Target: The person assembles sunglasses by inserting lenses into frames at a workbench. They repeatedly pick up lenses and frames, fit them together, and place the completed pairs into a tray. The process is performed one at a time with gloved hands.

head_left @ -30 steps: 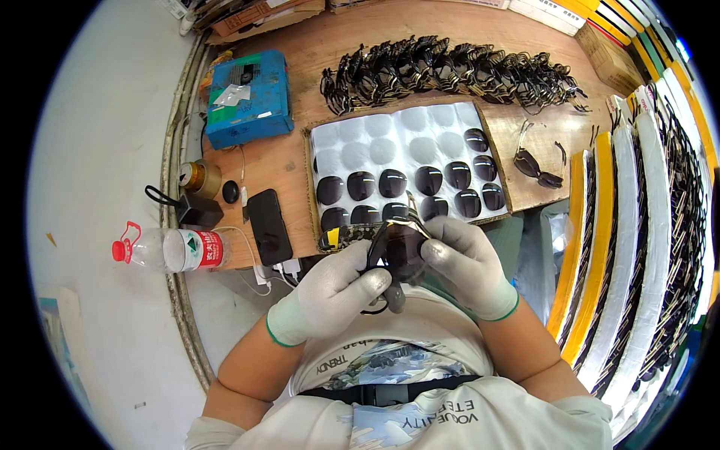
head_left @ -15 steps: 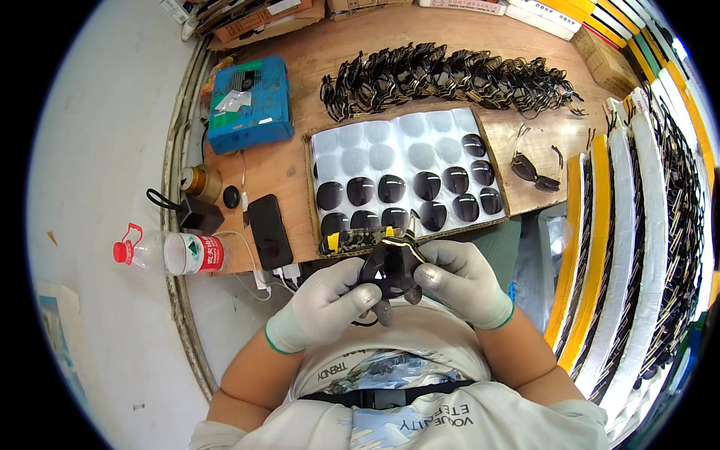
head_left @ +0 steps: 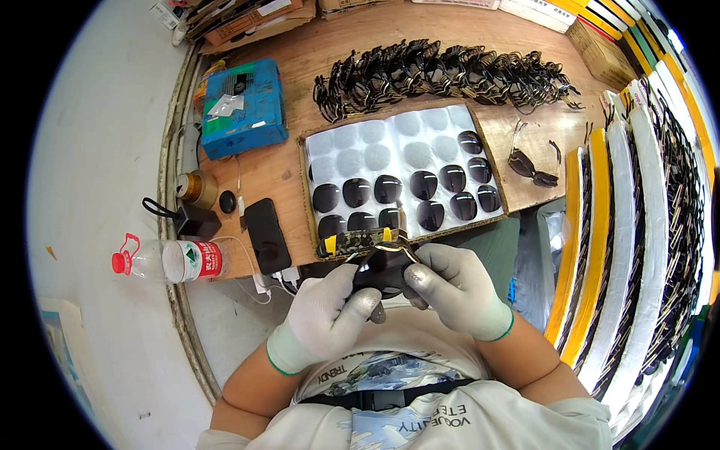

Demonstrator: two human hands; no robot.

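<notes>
Gripping a pair of dark sunglasses [head_left: 384,274] from both sides, a worker's gloved left hand [head_left: 319,315] and right hand [head_left: 463,291] held the eyewear close to the body, just off the near edge of a lens tray [head_left: 394,146] on the wooden worktop [head_left: 271,178]. Both thumbs lay uppermost. Dark lenses [head_left: 387,189] lined the tray's nearer rows, and a heap of black-and-gold frames [head_left: 442,79] stretched beyond it. A second pair [head_left: 534,169] rested to the worker's right; a black phone [head_left: 268,236] lay to the left.
</notes>
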